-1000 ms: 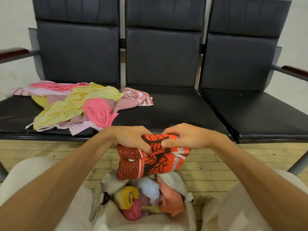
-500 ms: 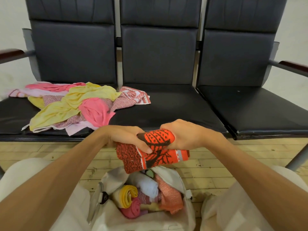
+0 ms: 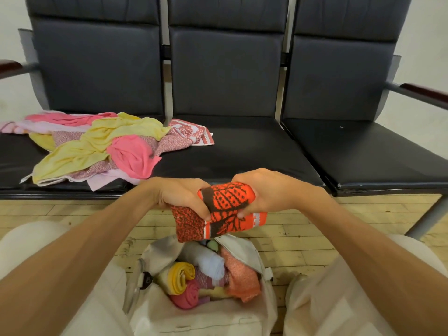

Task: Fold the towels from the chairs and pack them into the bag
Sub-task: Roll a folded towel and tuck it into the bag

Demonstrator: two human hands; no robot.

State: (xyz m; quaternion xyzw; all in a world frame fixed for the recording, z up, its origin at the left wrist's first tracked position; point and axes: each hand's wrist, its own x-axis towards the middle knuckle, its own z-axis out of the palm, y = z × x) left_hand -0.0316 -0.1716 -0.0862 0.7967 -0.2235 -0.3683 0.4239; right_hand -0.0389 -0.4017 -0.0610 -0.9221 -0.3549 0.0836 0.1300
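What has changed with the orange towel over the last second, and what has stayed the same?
The orange towel has been rolled tighter; its hanging part is shorter. The left hand and right hand still grip it above the bag. The towel pile on the chair and the bag's rolled towels stayed put.

— Where does my view sit?
— On your head. You look forward and down through a wide lens, facing the row of chairs (image 3: 225, 76) square on.
— What is nearest?
— The bag (image 3: 194, 318) at 6 o'clock, close under you, seen from above straight into its open mouth.
— And my arms?
— They enter from 7 and 5 o'clock. Your left hand (image 3: 184, 197) and right hand (image 3: 264, 190) meet on the orange towel (image 3: 225, 214) just below centre.
— Farthest?
— The chair backs, running off the frame at 12 o'clock. The towel pile (image 3: 97, 146) lies at 10 o'clock, in the middle distance.
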